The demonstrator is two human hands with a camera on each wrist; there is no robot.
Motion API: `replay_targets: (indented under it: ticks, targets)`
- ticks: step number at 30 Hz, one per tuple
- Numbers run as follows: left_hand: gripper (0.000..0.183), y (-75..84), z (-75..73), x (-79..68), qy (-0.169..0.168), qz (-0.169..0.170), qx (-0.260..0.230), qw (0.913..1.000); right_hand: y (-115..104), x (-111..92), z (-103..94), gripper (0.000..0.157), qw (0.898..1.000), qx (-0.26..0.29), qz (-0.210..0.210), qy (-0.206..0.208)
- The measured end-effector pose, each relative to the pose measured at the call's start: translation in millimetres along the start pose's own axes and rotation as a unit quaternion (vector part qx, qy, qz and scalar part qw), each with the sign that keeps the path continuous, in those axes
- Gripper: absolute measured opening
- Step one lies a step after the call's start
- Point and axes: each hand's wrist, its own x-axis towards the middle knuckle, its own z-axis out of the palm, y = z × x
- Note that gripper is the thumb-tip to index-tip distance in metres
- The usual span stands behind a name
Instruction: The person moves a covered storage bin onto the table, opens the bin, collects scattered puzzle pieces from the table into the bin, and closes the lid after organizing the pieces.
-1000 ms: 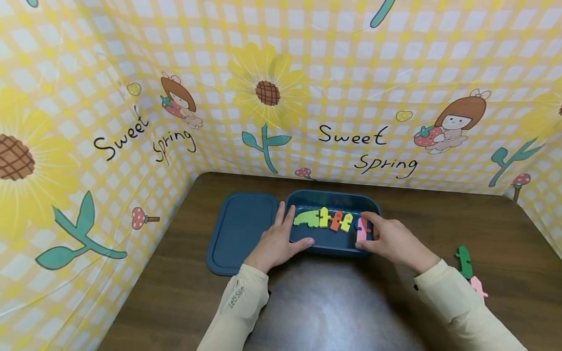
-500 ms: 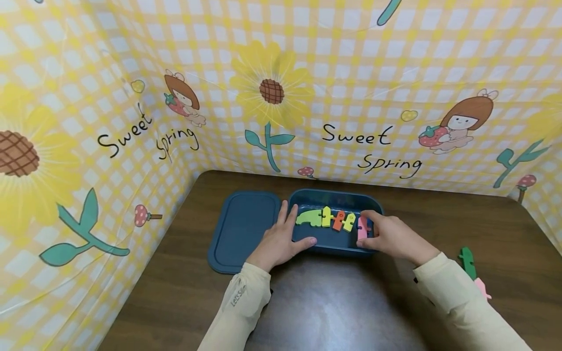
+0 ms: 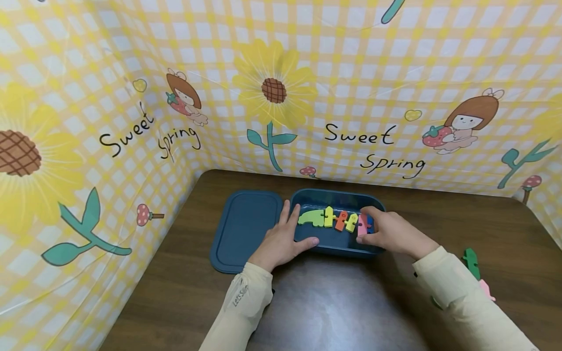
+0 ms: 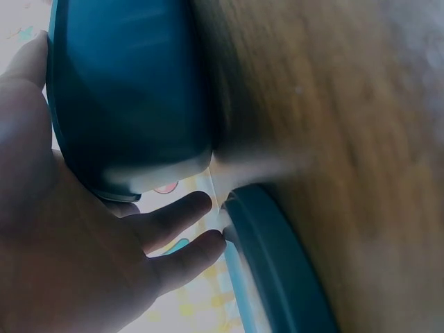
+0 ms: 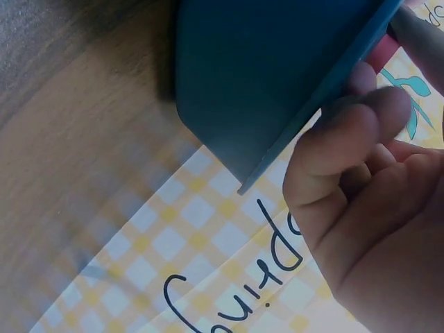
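Inside the dark blue box [image 3: 338,249] lies a row of interlocking puzzle pieces: a light green piece [image 3: 312,218], a yellow piece [image 3: 328,217], an orange piece [image 3: 341,221] and a second yellow piece [image 3: 351,223]. My right hand [image 3: 395,232] pinches a pink puzzle piece [image 3: 362,224] between thumb and forefinger at the row's right end. A blue piece [image 3: 371,224] shows just right of it, partly hidden by the hand. With fingers spread, my left hand [image 3: 281,242] rests on the box's left end, its thumb at the front rim; other fingers reach near the lid [image 4: 277,257].
The blue lid [image 3: 246,231] lies flat on the brown table [image 3: 175,292], left of the box. A green piece [image 3: 471,263] and a pale pink piece [image 3: 486,291] lie beyond the right forearm. A small green edge [image 3: 436,302] peeks out under the sleeve. Patterned cloth [image 3: 342,87] surrounds the table.
My right hand has moved the pink piece slightly left, up to the second yellow piece, narrowing the gap. More blue shows beside it. The left hand stays on the box; the head view has shifted slightly.
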Motion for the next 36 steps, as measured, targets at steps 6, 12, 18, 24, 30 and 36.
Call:
replay_targets:
  ticks: [6, 12, 18, 24, 30, 36]
  targets:
    - [0.104, 0.5, 0.3, 1.2, 0.002, 0.004, 0.001, 1.0000, 1.5, 3.5, -0.6, 0.080, 1.000, -0.010, 0.003, -0.009]
    - [0.104, 2.3, 1.0, 1.6, 0.001, 0.004, 0.000, 1.0000, 3.3, 3.6, 0.2, 0.091, 1.000, -0.016, -0.004, -0.008]
    - [0.104, 0.0, 2.6, 2.3, 0.004, 0.003, 0.001, 1.0000, 0.0, -1.0, -1.7, 0.082, 1.000, 0.006, -0.019, -0.004]
    - [0.104, -1.0, 3.5, 2.6, 0.007, 0.007, 0.001, 1.0000, 0.2, -12.1, -9.3, 0.069, 0.999, 0.015, -0.018, 0.022]
    - [0.104, -1.5, 3.2, 2.3, 0.008, 0.008, -0.002, 0.9999, 15.8, -26.9, -17.3, 0.061, 0.999, 0.016, -0.014, 0.048]
    - [0.104, -1.2, 3.3, 2.2, 0.007, 0.004, -0.002, 1.0000, 40.1, -44.4, -20.8, 0.056, 0.997, 0.018, 0.009, 0.068]
